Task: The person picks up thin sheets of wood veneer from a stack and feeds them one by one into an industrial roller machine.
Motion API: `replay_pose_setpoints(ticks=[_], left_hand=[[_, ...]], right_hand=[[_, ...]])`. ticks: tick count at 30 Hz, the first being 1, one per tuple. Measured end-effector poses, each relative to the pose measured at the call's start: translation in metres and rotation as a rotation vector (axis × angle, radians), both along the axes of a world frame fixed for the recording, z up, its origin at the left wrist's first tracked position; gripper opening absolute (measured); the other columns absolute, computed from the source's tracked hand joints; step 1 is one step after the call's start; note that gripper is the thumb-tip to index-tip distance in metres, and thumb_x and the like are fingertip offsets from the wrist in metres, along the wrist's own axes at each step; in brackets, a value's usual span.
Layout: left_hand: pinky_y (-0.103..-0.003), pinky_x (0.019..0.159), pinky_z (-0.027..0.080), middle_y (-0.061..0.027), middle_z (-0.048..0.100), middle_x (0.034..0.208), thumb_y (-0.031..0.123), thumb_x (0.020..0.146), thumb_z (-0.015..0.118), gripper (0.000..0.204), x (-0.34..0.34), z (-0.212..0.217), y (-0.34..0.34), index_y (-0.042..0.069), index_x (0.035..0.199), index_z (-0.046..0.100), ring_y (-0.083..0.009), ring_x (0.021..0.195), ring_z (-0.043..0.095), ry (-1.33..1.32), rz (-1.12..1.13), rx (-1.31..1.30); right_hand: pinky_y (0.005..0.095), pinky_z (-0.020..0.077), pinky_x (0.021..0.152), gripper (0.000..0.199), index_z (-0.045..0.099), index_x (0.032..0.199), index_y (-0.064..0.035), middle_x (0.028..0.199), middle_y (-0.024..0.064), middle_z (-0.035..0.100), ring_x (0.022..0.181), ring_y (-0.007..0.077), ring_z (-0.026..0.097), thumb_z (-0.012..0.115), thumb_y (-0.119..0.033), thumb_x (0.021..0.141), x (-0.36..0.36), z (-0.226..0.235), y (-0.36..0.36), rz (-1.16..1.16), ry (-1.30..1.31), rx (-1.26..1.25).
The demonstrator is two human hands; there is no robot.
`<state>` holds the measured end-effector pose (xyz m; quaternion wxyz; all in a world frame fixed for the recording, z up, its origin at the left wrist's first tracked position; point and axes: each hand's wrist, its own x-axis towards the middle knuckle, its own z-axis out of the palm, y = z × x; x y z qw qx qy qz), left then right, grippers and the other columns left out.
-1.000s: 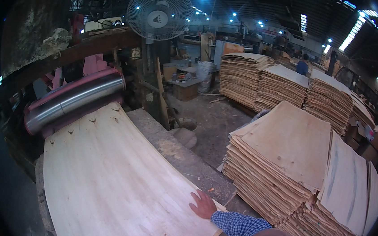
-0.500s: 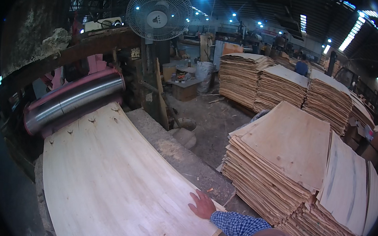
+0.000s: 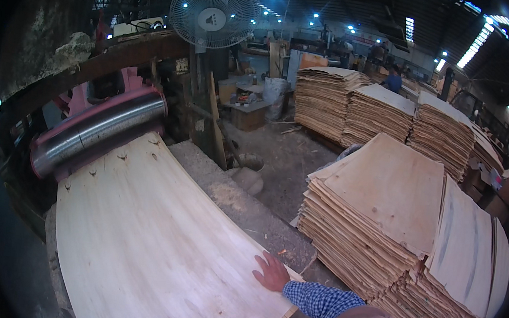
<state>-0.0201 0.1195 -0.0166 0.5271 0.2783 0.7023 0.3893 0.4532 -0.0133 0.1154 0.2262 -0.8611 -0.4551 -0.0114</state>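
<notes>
I see R hand (image 3: 271,273) flat, fingers spread, gripping nothing, on smooth pale veneer sheet (image 3: 156,241) w/ knots, below shiny steel roller (image 3: 96,130).

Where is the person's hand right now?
The right hand lies flat on the right edge of the big wood sheet, low in the head view, beside the stacked sheets.

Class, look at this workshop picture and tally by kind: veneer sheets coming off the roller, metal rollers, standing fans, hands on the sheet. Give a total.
Veneer sheet off the roller: 1
Metal roller: 1
Standing fan: 1
Right hand on the sheet: 1
Total: 4
</notes>
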Motion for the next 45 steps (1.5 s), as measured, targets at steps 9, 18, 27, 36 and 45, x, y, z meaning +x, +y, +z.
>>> replay_pose_setpoints(ticks=[9,18,27,36,45], left_hand=[[-0.033,0.067,0.048,-0.0124,0.053,0.124,0.050,0.101,0.026,0.062,-0.025,-0.002,-0.025,0.019,0.153,0.012,-0.0232,0.094,0.052,0.010,0.079,0.015],[-0.031,0.075,0.049,-0.0137,0.054,0.125,0.041,0.103,0.026,0.057,-0.060,-0.050,-0.131,0.019,0.153,0.010,-0.0242,0.099,0.053,0.141,0.129,0.060],[-0.031,0.075,0.050,-0.0138,0.062,0.115,0.059,0.095,0.039,0.076,-0.069,-0.070,-0.128,0.004,0.145,0.029,-0.0244,0.093,0.058,-0.349,0.391,0.007],[-0.033,0.087,0.048,-0.0146,0.060,0.122,0.073,0.090,0.031,0.093,-0.046,-0.023,-0.126,-0.009,0.131,0.048,-0.0268,0.103,0.058,-0.104,0.329,0.051],[-0.033,0.096,0.044,-0.0177,0.058,0.127,0.072,0.090,0.029,0.093,-0.019,0.060,-0.123,-0.010,0.131,0.048,-0.0294,0.112,0.055,-0.129,0.336,-0.023]], right_hand=[[0.0481,0.0342,0.107,0.058,0.044,0.138,-0.0114,0.142,0.0218,0.039,0.129,0.0374,0.040,0.056,-0.042,0.089,0.001,-0.010,0.011,0.005,-0.013,-0.008],[0.0500,0.0340,0.105,0.061,0.045,0.134,-0.0046,0.140,0.0266,0.038,0.127,0.0427,0.039,0.065,-0.032,0.082,0.000,-0.008,0.005,0.040,-0.029,0.048],[0.0517,0.0330,0.105,0.061,0.044,0.133,-0.0012,0.138,0.0298,0.037,0.126,0.0458,0.038,0.066,-0.025,0.081,0.002,-0.011,0.007,0.074,-0.034,0.079],[0.0516,0.0337,0.104,0.060,0.044,0.132,-0.0011,0.139,0.0297,0.037,0.125,0.0462,0.038,0.065,-0.026,0.081,0.000,-0.008,0.007,0.069,-0.026,0.064],[0.0500,0.0335,0.105,0.060,0.042,0.133,-0.0015,0.139,0.0293,0.037,0.127,0.0454,0.038,0.064,-0.025,0.082,-0.002,-0.002,0.006,0.066,-0.008,0.056]])
